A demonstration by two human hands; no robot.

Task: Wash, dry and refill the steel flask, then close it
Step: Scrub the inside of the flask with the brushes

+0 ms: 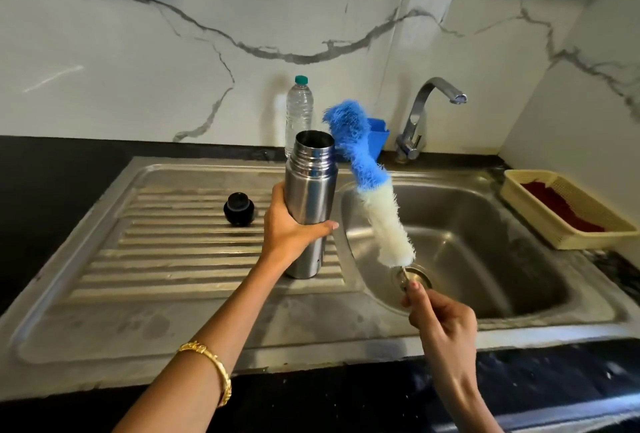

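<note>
The steel flask [309,187] stands upright and uncapped on the ribbed drainboard, right beside the sink basin. My left hand [289,225] grips its body from the left, thumb across the front. My right hand [438,320] pinches the wire handle of a blue-and-white bottle brush [369,187]. The brush slants up over the basin, its blue tip just right of the flask's mouth and outside it. The flask's black cap [239,208] lies on the drainboard to the left.
A steel sink basin [485,252] with a drain lies on the right, under a closed chrome tap [420,121]. A clear water bottle [298,114] and a blue holder [378,136] stand by the wall. A cream basket [519,197] with a red cloth sits right.
</note>
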